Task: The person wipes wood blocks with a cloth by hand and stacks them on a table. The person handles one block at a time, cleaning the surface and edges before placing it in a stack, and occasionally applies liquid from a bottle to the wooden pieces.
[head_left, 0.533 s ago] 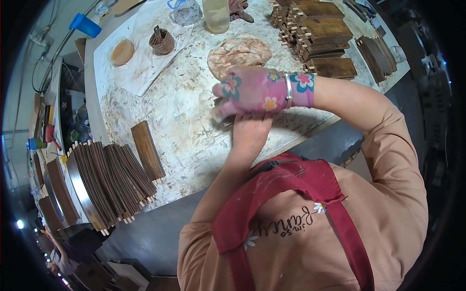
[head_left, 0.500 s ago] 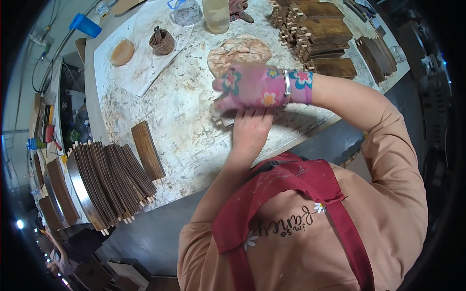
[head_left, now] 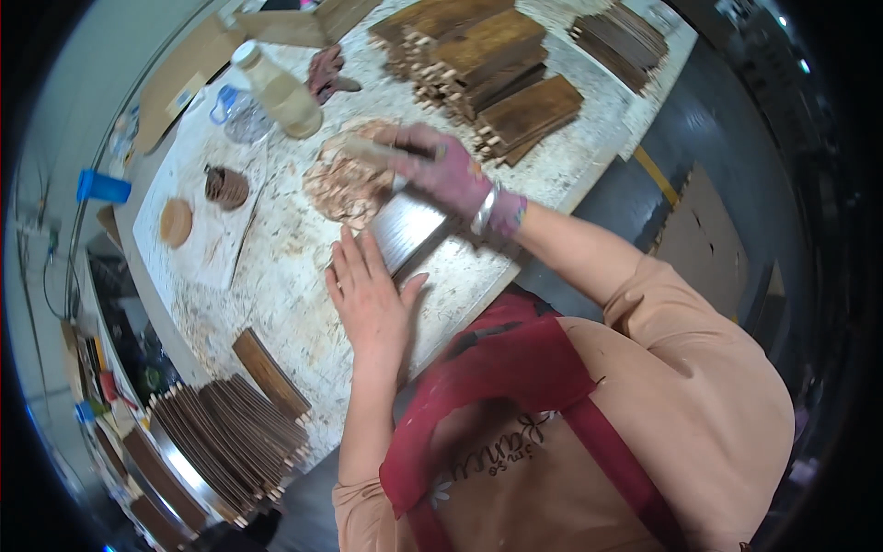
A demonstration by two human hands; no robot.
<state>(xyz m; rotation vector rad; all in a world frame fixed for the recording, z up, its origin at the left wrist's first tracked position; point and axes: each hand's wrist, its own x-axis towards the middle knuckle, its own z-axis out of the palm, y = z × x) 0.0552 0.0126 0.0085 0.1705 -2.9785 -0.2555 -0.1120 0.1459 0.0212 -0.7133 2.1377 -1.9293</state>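
My bare left hand (head_left: 372,299) lies flat with its fingers spread, against the near left end of a dark board (head_left: 405,230) with a shiny, wet-looking face. My right hand (head_left: 446,175), in a purple flowered glove with a silver band at the wrist, hangs over the far edge of that board. Motion smears its fingers, which reach toward a crumpled, brown-stained cloth (head_left: 345,175); whether they grip anything cannot be made out.
Finished brown boards (head_left: 487,46) with pegged ends are stacked at the back. More boards (head_left: 230,446) stand in a row at lower left beside a single plank (head_left: 271,373). A bottle (head_left: 280,92), a brown pot (head_left: 226,187) and a round tan pad (head_left: 176,223) sit at the far left.
My head view has turned, shifting the table. My right hand has lifted off my left hand and moved toward the cloth. The shiny board face now shows, and my left fingers have spread.
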